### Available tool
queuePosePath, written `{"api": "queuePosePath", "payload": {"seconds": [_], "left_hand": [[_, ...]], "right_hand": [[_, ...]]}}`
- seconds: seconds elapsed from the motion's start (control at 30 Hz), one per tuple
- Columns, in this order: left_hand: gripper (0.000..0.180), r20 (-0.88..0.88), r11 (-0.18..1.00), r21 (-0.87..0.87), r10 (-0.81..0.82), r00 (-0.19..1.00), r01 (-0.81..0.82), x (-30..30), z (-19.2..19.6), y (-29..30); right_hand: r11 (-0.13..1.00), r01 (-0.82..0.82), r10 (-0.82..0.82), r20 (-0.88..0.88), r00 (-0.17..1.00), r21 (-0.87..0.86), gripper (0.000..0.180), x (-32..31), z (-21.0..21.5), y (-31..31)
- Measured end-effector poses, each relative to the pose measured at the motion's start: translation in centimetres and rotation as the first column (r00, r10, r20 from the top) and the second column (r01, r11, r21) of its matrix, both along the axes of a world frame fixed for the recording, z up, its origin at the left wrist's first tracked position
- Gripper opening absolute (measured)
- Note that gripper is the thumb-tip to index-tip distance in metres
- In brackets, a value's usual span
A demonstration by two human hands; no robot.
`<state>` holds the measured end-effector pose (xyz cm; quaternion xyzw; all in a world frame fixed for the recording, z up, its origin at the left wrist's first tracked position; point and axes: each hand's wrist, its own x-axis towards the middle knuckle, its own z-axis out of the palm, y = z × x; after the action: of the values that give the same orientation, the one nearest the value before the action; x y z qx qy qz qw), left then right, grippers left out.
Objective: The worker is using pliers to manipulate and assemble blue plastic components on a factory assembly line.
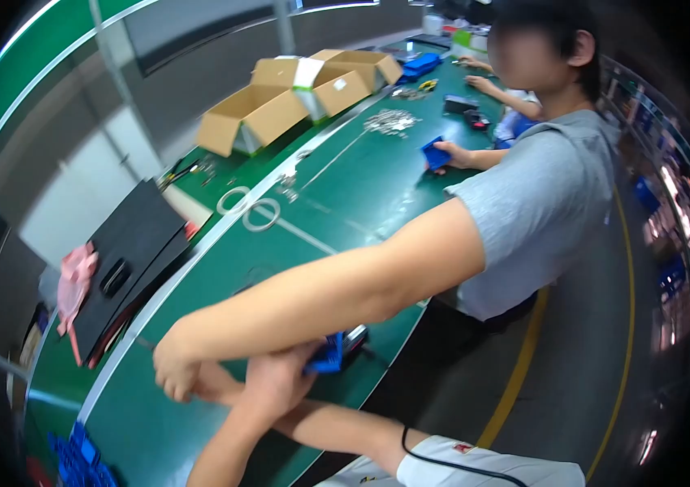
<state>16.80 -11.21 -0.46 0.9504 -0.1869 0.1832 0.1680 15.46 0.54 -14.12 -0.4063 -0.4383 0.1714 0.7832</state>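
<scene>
My left hand [273, 383] is closed at the edge of a blue plastic part [326, 355], low over the green table. Its fingers are partly hidden behind a co-worker's bare forearm [304, 304], which stretches across in front of me. My right arm crosses beneath my left wrist, and my right hand [219, 385] lies to the left, its fingers covered by the co-worker's hand [174, 365]. Touching or just beside the blue part is a small dark and silvery thing [354, 338]. The co-worker's other hand [454, 156] holds a blue plastic box [436, 152].
Blue plastic parts [81, 458] lie at the lower left. Two pale rings [261, 215] and a pile of small metal pieces [391, 122] rest on the table [345, 195]. Open cardboard boxes [280, 101] line its far side. A black panel [129, 243] leans left, near pink cloth [77, 276].
</scene>
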Motion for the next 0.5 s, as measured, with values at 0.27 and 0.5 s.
{"api": "queuePosePath", "payload": {"seconds": [0.27, 0.5], "left_hand": [[0.033, 0.138, 0.945, -0.304, 0.173, 0.975, -0.124, -14.2, 0.2, 4.5], [0.022, 0.183, 0.634, -0.490, 0.746, 0.641, -0.598, -20.4, -5.3, 13.9]], "right_hand": [[0.675, -0.482, 0.737, -0.539, 0.408, 0.558, 0.036, 1.1, -4.0, 1.8], [0.915, 0.317, -0.312, 0.061, 0.948, -0.249, 0.009, 2.6, 4.2, -2.6]]}}
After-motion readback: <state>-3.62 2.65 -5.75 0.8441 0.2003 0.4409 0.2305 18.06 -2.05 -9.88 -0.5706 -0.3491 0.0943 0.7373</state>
